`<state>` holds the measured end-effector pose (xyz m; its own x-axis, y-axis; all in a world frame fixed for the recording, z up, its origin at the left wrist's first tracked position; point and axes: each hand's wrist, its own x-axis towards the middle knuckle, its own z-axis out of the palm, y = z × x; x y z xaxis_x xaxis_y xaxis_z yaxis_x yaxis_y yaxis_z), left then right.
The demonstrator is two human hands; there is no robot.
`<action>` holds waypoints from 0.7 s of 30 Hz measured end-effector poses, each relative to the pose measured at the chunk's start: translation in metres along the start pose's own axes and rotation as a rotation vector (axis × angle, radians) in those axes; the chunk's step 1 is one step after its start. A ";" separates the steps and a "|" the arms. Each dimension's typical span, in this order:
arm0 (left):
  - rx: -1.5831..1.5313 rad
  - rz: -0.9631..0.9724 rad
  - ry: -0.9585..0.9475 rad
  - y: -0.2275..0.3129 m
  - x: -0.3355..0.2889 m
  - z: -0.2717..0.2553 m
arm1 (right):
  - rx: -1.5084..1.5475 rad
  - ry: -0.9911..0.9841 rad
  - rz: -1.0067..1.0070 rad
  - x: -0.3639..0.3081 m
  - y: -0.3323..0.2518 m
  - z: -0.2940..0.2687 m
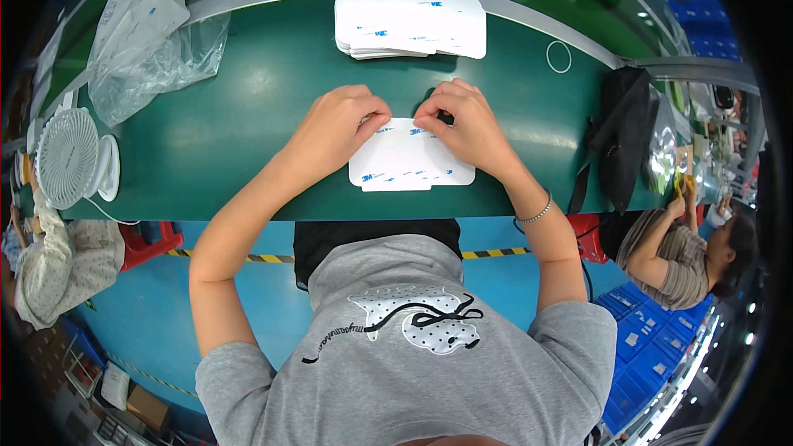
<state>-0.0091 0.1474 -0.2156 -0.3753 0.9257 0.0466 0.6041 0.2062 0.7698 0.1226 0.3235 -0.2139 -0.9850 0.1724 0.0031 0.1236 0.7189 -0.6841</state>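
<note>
A white adhesive sheet (413, 155) with scattered blue print and a small tab along its near edge lies on the green table in front of me. My left hand (345, 120) pinches its far edge left of the middle, thumb and forefinger together. At the same edge, a little to the right, my right hand (464, 122) is closed with its thumb and forefinger on the sheet. Whether a thin film is between the fingertips is too small to make out. Beyond both hands sits a stack of similar white sheets (410, 21), slightly uneven at its edges.
On the left stand a white fan (68, 157) and a clear plastic bag (169, 66) with white sheets. A thin white ring (558, 57) lies on the green table (273, 58) at the far right. A black bag (624, 136) hangs over the right end. Another person (686, 256) sits farther right.
</note>
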 end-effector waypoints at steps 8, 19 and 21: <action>0.145 0.162 0.008 -0.004 0.002 0.001 | -0.051 0.047 -0.091 -0.001 -0.003 0.002; 0.304 0.365 0.170 -0.009 -0.009 0.014 | -0.209 0.247 -0.390 -0.007 0.007 0.015; 0.409 0.434 0.192 -0.008 -0.010 0.014 | -0.242 0.271 -0.435 -0.007 0.009 0.016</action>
<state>-0.0009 0.1412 -0.2310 -0.1317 0.8868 0.4430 0.9356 -0.0365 0.3512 0.1291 0.3178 -0.2314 -0.8891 -0.0308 0.4567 -0.2316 0.8908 -0.3908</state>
